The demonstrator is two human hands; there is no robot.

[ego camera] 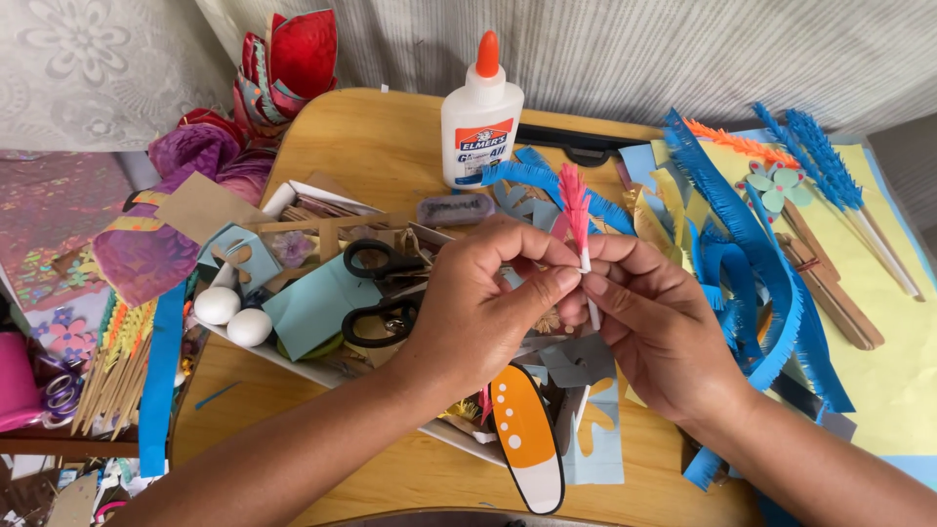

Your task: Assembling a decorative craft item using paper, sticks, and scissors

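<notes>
My left hand [483, 307] and my right hand [659, 327] meet above the middle of a wooden table [376, 137]. Together they pinch a thin white stick [591, 310] whose top is wrapped in pink fringed paper [575, 210]. The left thumb and fingers press the stick just under the fringe; the right fingers grip it slightly lower. Black-handled scissors [376, 288] lie just left of my left hand. A white glue bottle [480, 117] with an orange cap stands upright behind the hands.
A shallow white box [293, 366] of paper scraps and two white egg shapes [232, 314] sits under my left arm. Blue fringed paper strips [756, 263], finished blue fringed sticks [830, 176] and yellow sheets [903, 322] lie right. Wooden skewers [112, 376] and purple fabric lie left.
</notes>
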